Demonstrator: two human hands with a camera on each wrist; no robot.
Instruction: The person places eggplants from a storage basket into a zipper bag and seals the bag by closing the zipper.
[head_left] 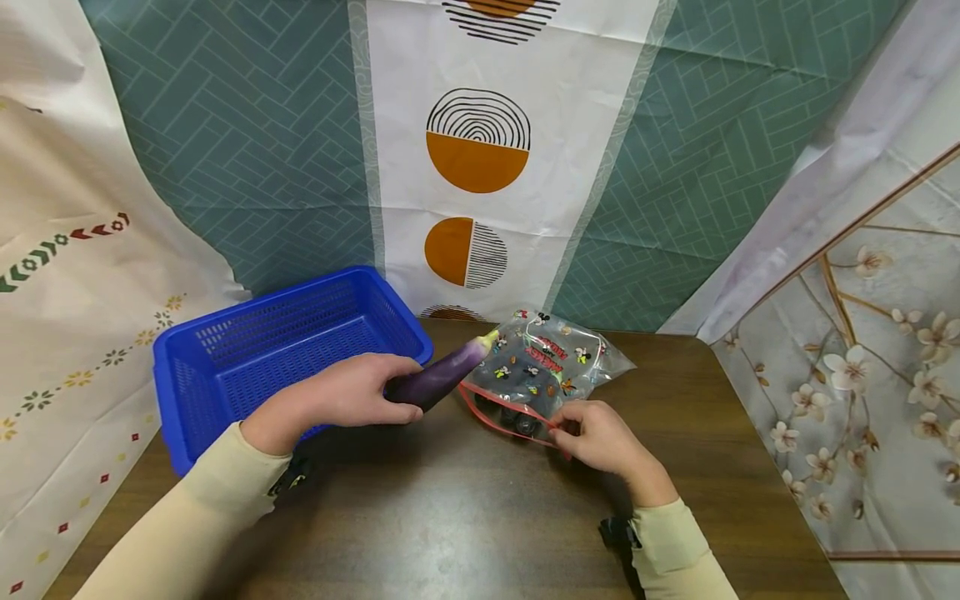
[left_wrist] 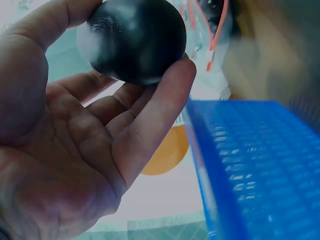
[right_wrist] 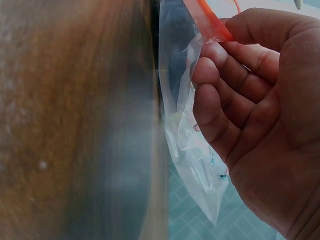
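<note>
My left hand (head_left: 367,390) grips a purple eggplant (head_left: 442,374) by its thick end, thumb on one side and fingers on the other. Its pale green stem end points up and right, overlapping the clear bag in the head view. The rounded dark end of the eggplant (left_wrist: 135,40) fills the top of the left wrist view. With thumb and fingers my right hand (head_left: 600,437) pinches the red zip edge (right_wrist: 215,20) of the printed clear plastic bag (head_left: 540,354). The bag lies on the table, its mouth toward me, with dark round items (head_left: 525,424) inside near the opening.
A blue perforated plastic basket (head_left: 168,392) stands at the left, close beside my left forearm. Patterned cloth (head_left: 300,125) hangs behind the brown wooden table (head_left: 450,525). A flowered panel (head_left: 877,400) borders the table's right side.
</note>
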